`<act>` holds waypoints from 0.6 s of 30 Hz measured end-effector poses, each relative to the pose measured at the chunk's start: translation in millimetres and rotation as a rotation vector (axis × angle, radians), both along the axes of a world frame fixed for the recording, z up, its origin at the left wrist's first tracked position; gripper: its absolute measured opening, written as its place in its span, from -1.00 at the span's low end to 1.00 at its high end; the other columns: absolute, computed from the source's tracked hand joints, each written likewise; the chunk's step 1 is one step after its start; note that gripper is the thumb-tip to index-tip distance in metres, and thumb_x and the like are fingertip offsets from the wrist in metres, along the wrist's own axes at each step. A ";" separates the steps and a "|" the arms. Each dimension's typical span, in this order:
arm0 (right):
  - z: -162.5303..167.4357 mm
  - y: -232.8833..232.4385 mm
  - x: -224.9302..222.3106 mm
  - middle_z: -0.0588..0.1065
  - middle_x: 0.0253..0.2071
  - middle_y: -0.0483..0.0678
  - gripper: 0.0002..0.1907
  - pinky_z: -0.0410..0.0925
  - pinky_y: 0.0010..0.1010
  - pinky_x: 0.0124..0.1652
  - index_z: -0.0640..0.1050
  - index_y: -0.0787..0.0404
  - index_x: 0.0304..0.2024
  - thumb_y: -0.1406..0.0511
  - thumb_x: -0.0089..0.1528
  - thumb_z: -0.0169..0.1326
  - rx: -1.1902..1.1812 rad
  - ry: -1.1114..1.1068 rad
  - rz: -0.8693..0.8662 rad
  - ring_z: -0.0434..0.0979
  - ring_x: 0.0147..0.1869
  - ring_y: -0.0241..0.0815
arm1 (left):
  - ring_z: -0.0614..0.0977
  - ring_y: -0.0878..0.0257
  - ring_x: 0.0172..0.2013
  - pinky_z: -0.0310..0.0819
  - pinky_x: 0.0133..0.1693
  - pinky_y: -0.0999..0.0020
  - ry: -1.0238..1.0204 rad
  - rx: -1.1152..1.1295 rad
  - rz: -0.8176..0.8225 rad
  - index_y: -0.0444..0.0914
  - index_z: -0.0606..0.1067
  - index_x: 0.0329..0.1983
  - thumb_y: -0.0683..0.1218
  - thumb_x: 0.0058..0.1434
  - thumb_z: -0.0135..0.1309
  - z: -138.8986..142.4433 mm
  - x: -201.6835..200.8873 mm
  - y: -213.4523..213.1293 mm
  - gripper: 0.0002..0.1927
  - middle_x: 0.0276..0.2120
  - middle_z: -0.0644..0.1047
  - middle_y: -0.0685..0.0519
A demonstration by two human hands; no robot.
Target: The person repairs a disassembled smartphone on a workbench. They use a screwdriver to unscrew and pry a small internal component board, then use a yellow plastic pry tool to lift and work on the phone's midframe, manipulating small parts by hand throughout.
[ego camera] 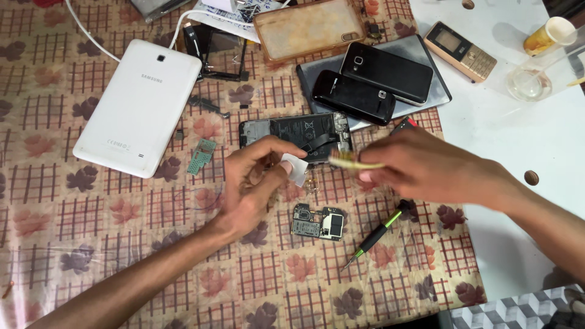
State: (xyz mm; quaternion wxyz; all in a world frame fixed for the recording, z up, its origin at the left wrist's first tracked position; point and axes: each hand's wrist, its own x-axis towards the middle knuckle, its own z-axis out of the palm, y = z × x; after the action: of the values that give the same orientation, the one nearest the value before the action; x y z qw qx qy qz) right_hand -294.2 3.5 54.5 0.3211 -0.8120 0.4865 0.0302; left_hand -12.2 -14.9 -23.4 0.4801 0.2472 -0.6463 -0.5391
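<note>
My left hand [253, 180] pinches a small white square part [297, 169] between thumb and fingers. My right hand [420, 164] grips a small brush with pale bristles [353, 161], its tip right next to the white part. Both hands hover just in front of an opened phone [295, 131] whose battery and insides show. A small circuit board [318, 222] lies on the patterned cloth below the hands, and a green-handled screwdriver [375, 236] lies to its right.
A white tablet [137, 103] lies face down at the left, with a small green part [201, 155] beside it. Two black phones [372, 85] rest on a grey slab, a clear phone case [308, 27] behind, a gold keypad phone [460, 50] and cups at the right.
</note>
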 end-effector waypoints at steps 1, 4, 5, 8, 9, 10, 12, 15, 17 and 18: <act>0.7 4.4 0.5 0.60 -0.13 -0.10 -0.78 0.53 -0.44 -0.46 0.60 0.10 -0.03 0.28 0.28 0.08 0.003 0.154 0.024 0.62 -0.38 -0.27 | 0.64 0.37 -0.51 0.49 -0.57 0.57 -0.013 -0.021 0.013 -0.35 0.57 -0.03 -0.44 0.21 -0.07 0.3 0.7 0.1 -0.66 -0.34 0.63 -0.08; 2.6 17.5 6.6 0.57 -0.02 -0.01 -0.56 0.48 -0.28 -0.39 0.60 0.20 -0.01 0.36 0.02 0.12 -0.293 0.130 0.191 0.58 -0.26 -0.10 | 0.56 0.40 -0.53 0.30 -0.57 0.58 -0.039 -0.073 0.027 -0.36 0.56 -0.07 -0.42 0.20 -0.02 2.4 1.9 1.0 -0.72 -0.34 0.62 -0.06; 4.3 19.7 9.1 0.57 -0.03 0.03 -0.50 0.46 -0.24 -0.34 0.61 0.28 -0.05 0.39 -0.09 0.15 -0.442 0.039 0.260 0.59 -0.18 -0.06 | 0.57 0.41 -0.52 0.30 -0.55 0.58 -0.036 -0.086 0.017 -0.36 0.55 -0.09 -0.41 0.21 0.00 3.2 1.4 1.4 -0.75 -0.34 0.63 -0.05; 7.6 17.6 20.8 0.54 -0.18 -0.05 -0.61 0.52 -0.31 -0.20 0.61 0.18 -0.08 0.53 0.05 0.08 -0.213 0.252 0.101 0.54 -0.14 -0.15 | 0.60 0.44 -0.49 0.37 -0.51 0.58 -0.052 -0.144 -0.011 -0.35 0.54 -0.10 -0.36 0.25 0.09 4.9 -2.0 1.3 -0.83 -0.37 0.60 0.02; 10.8 16.5 22.3 0.54 -0.20 -0.03 -0.69 0.51 -0.26 -0.18 0.61 0.21 -0.13 0.45 0.04 0.14 -0.286 0.204 0.112 0.54 -0.14 -0.11 | 0.62 0.45 -0.48 0.39 -0.50 0.58 -0.061 -0.165 -0.019 -0.34 0.53 -0.10 -0.34 0.26 0.12 4.9 -3.0 1.5 -0.84 -0.39 0.59 0.04; 13.9 15.0 23.3 0.54 -0.23 -0.01 -0.74 0.49 -0.20 -0.17 0.61 0.25 -0.19 0.38 0.04 0.20 -0.361 0.154 0.124 0.53 -0.14 -0.06 | 0.59 0.44 -0.50 0.37 -0.51 0.57 -0.083 -0.190 -0.012 -0.35 0.54 -0.12 -0.33 0.25 0.15 4.7 -3.8 1.7 -0.85 -0.38 0.60 0.03; 17.6 14.8 25.7 0.54 -0.24 0.01 -0.73 0.48 -0.15 -0.16 0.61 0.29 -0.24 0.28 0.05 0.26 -0.509 0.081 0.134 0.54 -0.13 -0.01 | 0.54 0.41 -0.52 0.33 -0.53 0.54 -0.127 -0.237 0.002 -0.35 0.54 -0.16 -0.31 0.21 0.21 3.0 -4.9 2.6 -0.85 -0.37 0.62 0.00; 16.9 18.7 27.9 0.54 -0.18 0.04 -0.68 0.51 -0.24 -0.25 0.59 0.31 -0.21 0.24 0.07 0.27 -0.620 -0.038 0.097 0.58 -0.17 -0.04 | 0.68 0.42 -0.33 0.57 -0.36 0.55 -0.114 -0.345 -0.029 -0.31 0.53 -0.12 -0.28 0.27 0.23 -2.0 -4.3 2.7 -0.85 -0.27 0.64 0.02; 13.6 22.4 28.6 0.56 -0.13 0.06 -0.65 0.53 -0.39 -0.38 0.61 0.31 -0.13 0.25 0.10 0.28 -0.540 -0.187 0.028 0.62 -0.28 -0.16 | 0.58 0.48 -0.55 0.39 -0.58 0.61 -0.159 -0.264 -0.035 -0.31 0.56 -0.19 -0.27 0.23 0.25 -6.5 -6.8 2.3 -0.88 -0.35 0.66 0.00; 11.5 24.1 28.9 0.57 -0.12 0.03 -0.66 0.56 -0.42 -0.31 0.60 0.31 -0.07 0.29 0.12 0.25 -0.479 -0.285 0.052 0.65 -0.25 -0.19 | 0.53 0.50 -0.66 0.30 -0.69 0.63 -0.181 -0.223 -0.039 -0.31 0.58 -0.22 -0.26 0.20 0.26 -8.6 -8.2 2.1 -0.89 -0.39 0.67 -0.01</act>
State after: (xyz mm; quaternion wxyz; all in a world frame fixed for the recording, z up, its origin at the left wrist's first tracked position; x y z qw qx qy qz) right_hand -265.3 27.6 66.0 0.1843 -0.8731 0.4084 -0.1920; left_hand -20.4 -12.8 -32.0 0.4338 0.2273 -0.7476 -0.4487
